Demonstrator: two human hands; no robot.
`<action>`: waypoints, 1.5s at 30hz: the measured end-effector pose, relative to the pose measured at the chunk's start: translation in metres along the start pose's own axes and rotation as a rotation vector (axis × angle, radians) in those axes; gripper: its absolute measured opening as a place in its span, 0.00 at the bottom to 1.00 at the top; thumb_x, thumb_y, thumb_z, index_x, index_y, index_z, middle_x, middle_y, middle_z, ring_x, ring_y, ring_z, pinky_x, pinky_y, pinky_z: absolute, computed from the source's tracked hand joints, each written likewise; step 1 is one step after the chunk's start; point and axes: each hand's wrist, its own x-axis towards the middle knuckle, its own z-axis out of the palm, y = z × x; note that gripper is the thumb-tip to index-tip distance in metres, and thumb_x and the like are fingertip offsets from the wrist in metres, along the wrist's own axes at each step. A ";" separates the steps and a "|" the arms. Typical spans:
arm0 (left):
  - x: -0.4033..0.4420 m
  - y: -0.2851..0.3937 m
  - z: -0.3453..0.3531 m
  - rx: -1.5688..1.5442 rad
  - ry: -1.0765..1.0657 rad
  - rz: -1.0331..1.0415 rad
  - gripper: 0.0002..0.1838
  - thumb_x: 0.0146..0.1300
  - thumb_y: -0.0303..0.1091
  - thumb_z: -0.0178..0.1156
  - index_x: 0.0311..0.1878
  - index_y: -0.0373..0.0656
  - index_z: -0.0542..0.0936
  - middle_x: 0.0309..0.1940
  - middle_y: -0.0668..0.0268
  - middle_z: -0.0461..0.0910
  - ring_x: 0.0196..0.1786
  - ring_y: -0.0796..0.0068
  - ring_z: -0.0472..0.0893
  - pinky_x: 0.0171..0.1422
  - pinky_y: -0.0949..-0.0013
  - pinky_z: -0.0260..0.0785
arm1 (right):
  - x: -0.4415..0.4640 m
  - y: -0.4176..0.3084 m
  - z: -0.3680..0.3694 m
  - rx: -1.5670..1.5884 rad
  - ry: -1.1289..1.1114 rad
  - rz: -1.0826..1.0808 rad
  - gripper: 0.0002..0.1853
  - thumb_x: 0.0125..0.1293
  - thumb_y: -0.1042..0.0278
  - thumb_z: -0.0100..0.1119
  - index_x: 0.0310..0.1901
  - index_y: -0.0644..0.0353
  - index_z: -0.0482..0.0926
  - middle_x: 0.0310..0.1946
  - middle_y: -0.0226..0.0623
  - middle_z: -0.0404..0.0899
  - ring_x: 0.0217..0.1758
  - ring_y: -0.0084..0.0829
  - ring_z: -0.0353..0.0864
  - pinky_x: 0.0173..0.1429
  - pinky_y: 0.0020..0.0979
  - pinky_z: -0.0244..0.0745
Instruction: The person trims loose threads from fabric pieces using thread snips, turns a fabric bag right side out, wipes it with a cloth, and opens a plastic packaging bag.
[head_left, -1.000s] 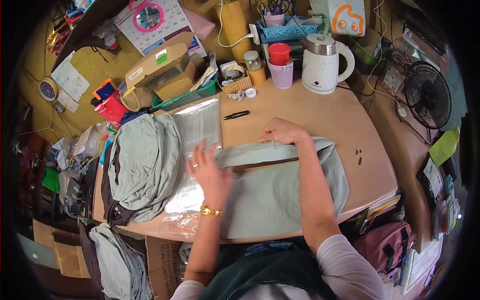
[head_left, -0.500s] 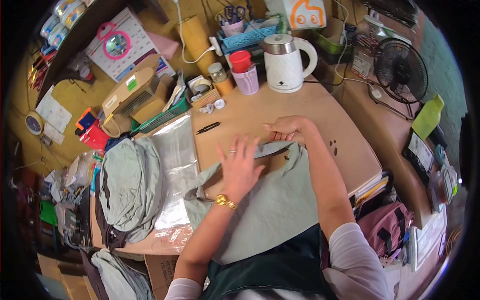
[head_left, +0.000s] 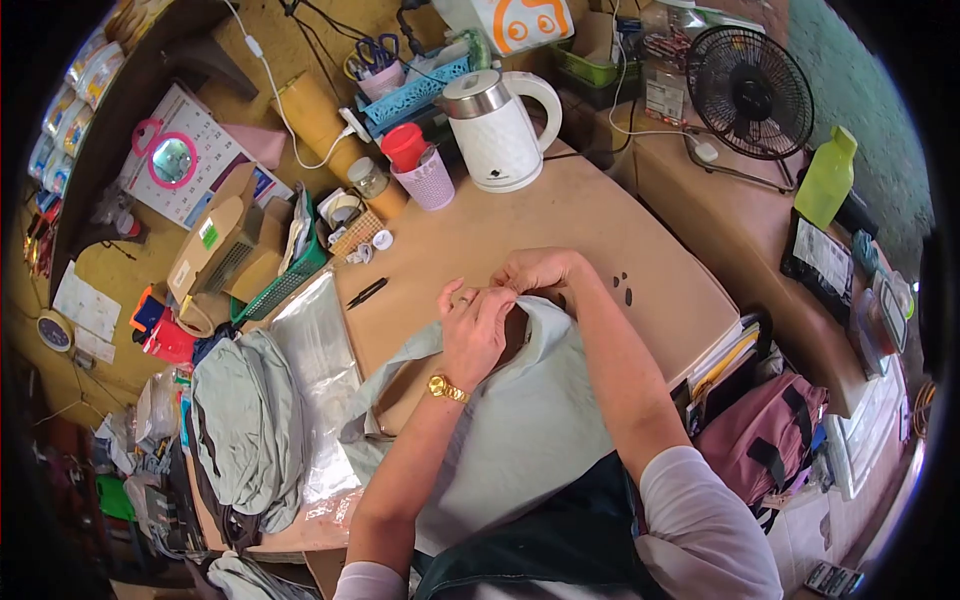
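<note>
A grey-green cloth [head_left: 530, 420], which looks like a garment or bag with a wide opening, lies over the table edge and my lap. Its opening shows the brown table surface through it. My left hand [head_left: 475, 335], with a ring and a gold watch at the wrist, pinches the far rim of the cloth. Close against it, my right hand [head_left: 540, 270] also has its fingers closed on that rim. The fingertips of both hands meet there, and the exact bit between them is hidden.
Left of the cloth are clear plastic sheets [head_left: 318, 370] and a pile of grey-green cloth [head_left: 245, 430]. A black pen [head_left: 367, 292] lies beyond. A white kettle [head_left: 497, 140], a pink cup [head_left: 427, 180] and a green basket [head_left: 285, 275] stand at the back; a fan [head_left: 750, 95] stands right.
My left hand, spread open over the cloth before, has come to the rim beside my right hand and closed on it. My right hand has drawn in. The view has turned slightly right.
</note>
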 end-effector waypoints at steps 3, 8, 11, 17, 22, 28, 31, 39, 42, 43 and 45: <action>0.009 0.009 -0.008 -0.043 -0.095 -0.012 0.08 0.59 0.28 0.65 0.42 0.51 0.81 0.32 0.73 0.82 0.38 0.71 0.80 0.67 0.55 0.58 | 0.009 0.002 0.007 0.131 0.069 -0.109 0.12 0.59 0.66 0.70 0.41 0.61 0.80 0.27 0.26 0.78 0.30 0.20 0.74 0.34 0.24 0.69; -0.004 -0.002 -0.004 0.085 -0.051 0.072 0.05 0.55 0.28 0.67 0.34 0.49 0.82 0.31 0.73 0.81 0.39 0.73 0.79 0.66 0.57 0.57 | 0.006 -0.001 -0.001 0.015 0.266 -0.086 0.17 0.59 0.68 0.70 0.48 0.57 0.76 0.23 0.24 0.72 0.29 0.20 0.74 0.35 0.24 0.71; -0.010 0.000 -0.003 0.166 -0.094 -0.008 0.12 0.53 0.32 0.70 0.42 0.49 0.81 0.37 0.69 0.81 0.45 0.69 0.78 0.67 0.54 0.57 | -0.001 -0.015 0.001 0.005 0.281 0.058 0.19 0.59 0.66 0.71 0.49 0.58 0.74 0.27 0.27 0.72 0.32 0.21 0.74 0.37 0.25 0.72; -0.013 -0.004 -0.055 0.289 -0.403 -0.349 0.34 0.44 0.40 0.77 0.57 0.50 0.74 0.50 0.63 0.77 0.59 0.58 0.73 0.68 0.49 0.57 | -0.049 -0.079 0.060 -0.589 0.376 -0.031 0.23 0.55 0.63 0.72 0.49 0.57 0.72 0.35 0.32 0.76 0.40 0.28 0.78 0.42 0.34 0.75; -0.076 -0.079 -0.114 0.387 -0.627 -0.659 0.12 0.52 0.32 0.69 0.42 0.48 0.84 0.38 0.57 0.84 0.44 0.52 0.83 0.47 0.52 0.74 | -0.033 -0.053 0.070 -1.096 0.541 0.078 0.12 0.54 0.68 0.69 0.40 0.57 0.80 0.36 0.43 0.84 0.43 0.48 0.83 0.48 0.43 0.76; -0.074 -0.089 -0.147 0.278 -0.367 -0.700 0.08 0.60 0.30 0.61 0.43 0.46 0.84 0.37 0.55 0.85 0.42 0.49 0.83 0.43 0.53 0.75 | -0.043 -0.065 0.060 -0.975 0.760 0.057 0.04 0.56 0.71 0.66 0.33 0.58 0.81 0.29 0.41 0.84 0.40 0.43 0.84 0.46 0.43 0.77; -0.079 -0.096 -0.133 0.075 -0.230 -0.452 0.11 0.60 0.27 0.60 0.44 0.47 0.85 0.35 0.53 0.85 0.40 0.49 0.83 0.44 0.54 0.76 | -0.025 -0.048 0.069 -1.298 0.938 -0.273 0.05 0.58 0.70 0.64 0.35 0.58 0.80 0.29 0.38 0.84 0.40 0.42 0.85 0.49 0.44 0.75; -0.093 -0.089 -0.136 0.346 -0.391 -0.423 0.33 0.60 0.30 0.63 0.69 0.43 0.67 0.68 0.50 0.67 0.70 0.47 0.66 0.71 0.46 0.59 | -0.024 -0.074 0.069 -1.369 0.622 0.100 0.33 0.59 0.55 0.68 0.65 0.52 0.68 0.66 0.46 0.67 0.69 0.45 0.67 0.72 0.51 0.58; -0.084 0.005 -0.139 0.081 -0.571 -0.362 0.39 0.66 0.46 0.60 0.76 0.44 0.57 0.76 0.51 0.54 0.80 0.51 0.51 0.77 0.36 0.40 | -0.039 -0.055 0.139 -1.292 0.622 -0.106 0.40 0.62 0.45 0.64 0.73 0.49 0.62 0.77 0.47 0.51 0.81 0.46 0.47 0.78 0.60 0.43; -0.103 0.002 -0.135 0.090 -0.561 -0.372 0.39 0.66 0.46 0.60 0.76 0.44 0.57 0.76 0.51 0.54 0.80 0.51 0.51 0.77 0.36 0.40 | -0.046 -0.046 0.150 -1.299 0.613 -0.119 0.40 0.62 0.45 0.64 0.73 0.49 0.62 0.77 0.47 0.51 0.81 0.46 0.47 0.78 0.60 0.43; -0.149 -0.009 -0.118 0.217 -0.676 -0.599 0.41 0.69 0.55 0.52 0.78 0.44 0.53 0.79 0.53 0.50 0.80 0.50 0.48 0.78 0.34 0.35 | -0.067 -0.024 0.160 -1.439 0.454 0.093 0.43 0.63 0.38 0.59 0.75 0.49 0.58 0.78 0.47 0.44 0.82 0.50 0.40 0.77 0.66 0.37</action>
